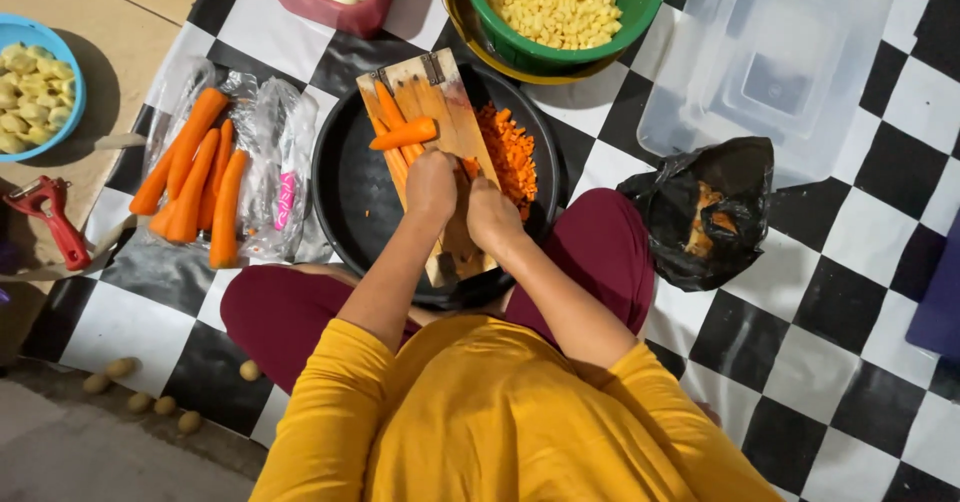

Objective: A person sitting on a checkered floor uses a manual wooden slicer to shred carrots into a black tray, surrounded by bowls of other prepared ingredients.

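A wooden cutting board (445, 92) with a metal hinge at its far end lies across a round black pan (345, 192). Long carrot strips lie along the board, and one peeled carrot (403, 135) lies across them. My left hand (430, 187) presses down on the near ends of the carrot strips. My right hand (492, 214) is right beside it, fingers closed over a cutting tool that is mostly hidden. A heap of diced carrot (510, 152) sits in the pan to the right of the board.
Several peeled carrots (195, 177) lie on clear plastic at the left, near a red peeler (50, 217). A blue bowl (40, 37), a red tub (340, 7), a green bowl of yellow cubes (555, 57), a clear container (770, 52) and a black bag (705, 212) surround the pan.
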